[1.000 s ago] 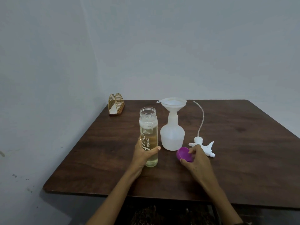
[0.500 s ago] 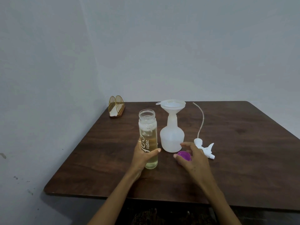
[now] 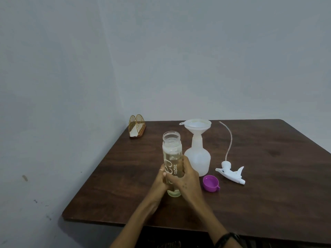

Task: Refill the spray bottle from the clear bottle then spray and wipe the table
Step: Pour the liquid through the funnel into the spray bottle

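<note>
Dim, even, bluish light; no glare. Soft shadow under the surface (image 3: 268, 176) edge. Slightly soft throughout, bowed at edges.

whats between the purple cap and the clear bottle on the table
In the head view, the right hand gripping the clear bottle fills that stretch; beyond it, only bare table reaches the purple cap.

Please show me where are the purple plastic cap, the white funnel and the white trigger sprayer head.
Purple plastic cap (image 3: 211, 183): head view, on its open inside.
White funnel (image 3: 196, 124): head view, on its wide bowl, seated in the spray bottle's neck.
White trigger sprayer head (image 3: 231, 173): head view, on its body, lying on the table.
</note>
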{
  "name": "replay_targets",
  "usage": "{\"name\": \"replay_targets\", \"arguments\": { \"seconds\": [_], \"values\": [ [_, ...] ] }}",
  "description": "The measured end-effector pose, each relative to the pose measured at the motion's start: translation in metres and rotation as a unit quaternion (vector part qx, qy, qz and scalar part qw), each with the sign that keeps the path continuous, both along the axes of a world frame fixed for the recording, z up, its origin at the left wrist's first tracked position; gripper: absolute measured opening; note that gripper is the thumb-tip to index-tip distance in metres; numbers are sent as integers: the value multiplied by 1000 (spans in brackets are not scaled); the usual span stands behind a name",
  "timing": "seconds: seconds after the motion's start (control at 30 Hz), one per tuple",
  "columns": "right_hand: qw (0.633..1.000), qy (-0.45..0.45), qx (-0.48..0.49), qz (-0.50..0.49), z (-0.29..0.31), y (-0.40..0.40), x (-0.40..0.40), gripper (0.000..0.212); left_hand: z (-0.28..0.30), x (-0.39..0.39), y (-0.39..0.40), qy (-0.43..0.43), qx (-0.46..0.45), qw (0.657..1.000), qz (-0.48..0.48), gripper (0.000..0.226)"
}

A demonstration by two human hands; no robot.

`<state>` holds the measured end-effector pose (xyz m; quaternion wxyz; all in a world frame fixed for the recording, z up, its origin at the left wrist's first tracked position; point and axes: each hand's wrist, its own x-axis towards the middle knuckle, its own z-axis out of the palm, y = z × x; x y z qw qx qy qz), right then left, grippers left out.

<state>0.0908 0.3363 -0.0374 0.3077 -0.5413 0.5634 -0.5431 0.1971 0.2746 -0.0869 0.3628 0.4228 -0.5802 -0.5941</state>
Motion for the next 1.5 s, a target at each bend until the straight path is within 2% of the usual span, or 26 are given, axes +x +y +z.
{"name": "replay_targets", "arguments": {
  "seconds": [0.03,0.1,0.13,0.27,0.37,0.4,0.47,0.53,0.6,0.67,0.73,1.13,1.27,1.4,1.5],
  "values": [
    [1000,0,-6,-5,-1,0,-2,59,2,-1,1,37,-5,999,11,46],
    [1000,3,-16,-9,-1,3,-6,54,10,-1,-3,113,5,993,42,72],
    [1000,5,-22,-11,-1,5,-9,51,15,-3,-5,122,5,991,51,77],
    [999,15,-36,-37,10,15,-26,52,41,-18,-9,80,-73,994,31,48],
    [995,41,-57,-66,23,21,-47,53,63,-43,-21,43,-104,994,-6,41],
    [994,49,-63,-79,28,23,-54,53,69,-52,-25,32,-110,993,-11,45],
    [990,61,-72,-103,36,27,-69,52,81,-68,-31,17,-112,993,-17,73],
    [987,69,-72,-123,42,30,-82,53,87,-80,-37,23,-110,993,-30,89],
    [985,76,-73,-139,46,31,-94,53,91,-91,-43,41,-105,992,-47,80],
    [984,75,-72,-146,49,32,-103,49,95,-100,-48,38,-125,990,-56,52],
    [983,78,-74,-147,52,33,-109,46,96,-105,-53,33,-144,987,-59,38],
    [986,103,-55,-120,60,22,-111,53,86,-90,-58,-37,-169,983,-58,56],
    [984,131,-42,-110,67,19,-111,52,87,-69,-65,-46,-187,981,-26,28],
    [983,158,-22,-86,74,16,-113,50,80,-56,-70,-32,-196,980,-11,35],
    [980,182,-6,-78,78,16,-114,52,76,-59,-67,-5,-183,983,-9,30]
  ]
}}
